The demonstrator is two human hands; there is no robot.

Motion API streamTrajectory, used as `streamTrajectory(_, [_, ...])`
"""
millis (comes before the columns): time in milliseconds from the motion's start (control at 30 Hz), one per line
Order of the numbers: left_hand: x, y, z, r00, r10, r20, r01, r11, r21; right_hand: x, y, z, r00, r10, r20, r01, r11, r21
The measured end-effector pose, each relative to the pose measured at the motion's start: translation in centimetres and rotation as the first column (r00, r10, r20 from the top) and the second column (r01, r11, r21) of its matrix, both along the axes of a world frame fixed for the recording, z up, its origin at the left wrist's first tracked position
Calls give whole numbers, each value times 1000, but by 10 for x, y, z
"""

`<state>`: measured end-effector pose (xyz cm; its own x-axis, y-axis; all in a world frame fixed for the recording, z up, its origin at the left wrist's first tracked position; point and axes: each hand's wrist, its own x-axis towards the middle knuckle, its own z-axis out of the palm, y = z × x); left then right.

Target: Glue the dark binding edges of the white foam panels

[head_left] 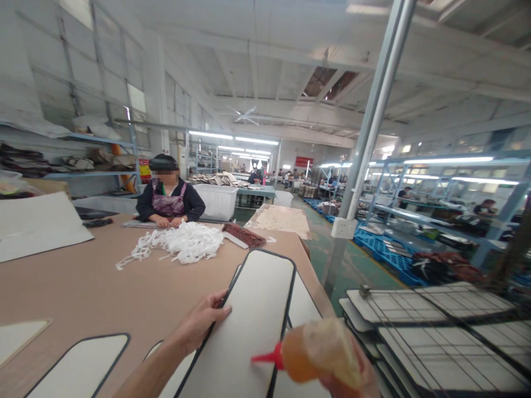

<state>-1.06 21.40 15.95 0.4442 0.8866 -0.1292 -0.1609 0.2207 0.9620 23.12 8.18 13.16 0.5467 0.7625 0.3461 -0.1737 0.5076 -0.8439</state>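
1. The black-edged white panel (249, 320) lay atop a stack at the worktop's (83, 287) near edge.
2. The left hand (199, 326) pressed it flat, fingers spread and gripping nothing, steadying it.
3. The right hand (352, 376) was closed around an orange glue bottle (315, 354), red nozzle aimed at the panel's rim.

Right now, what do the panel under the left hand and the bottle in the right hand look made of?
Panel: stiff matte white board, probably fibre or foam, with dark edge binding. Bottle: soft translucent plastic, amber liquid showing through, red nozzle.

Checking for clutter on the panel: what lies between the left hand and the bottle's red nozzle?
Only bare white panel lies between left hand and red nozzle, in the head view.
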Motion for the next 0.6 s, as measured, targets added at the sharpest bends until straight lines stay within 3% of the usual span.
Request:
streamTrajectory(133, [3, -3, 2, 997, -71, 7, 71, 997, -25, 12, 19, 34, 996, 11, -86, -6, 998, 60])
streamTrajectory(200, [5, -1, 1, 998, -63, 19, 63, 997, -44, 8, 20, 33, 996, 33, -80, -29, 998, 53])
streamTrajectory(367, [7, 6, -9, 1000, 17, 15, -16, 998, -64, -14, 5, 2, 994, 78, -71, -81, 996, -45])
streamTrajectory(600, [16, 1, -11, 1000, 1, -14, -1, 999, -38, -3, 35, 36, 999, 18, 45, -20, 999, 38])
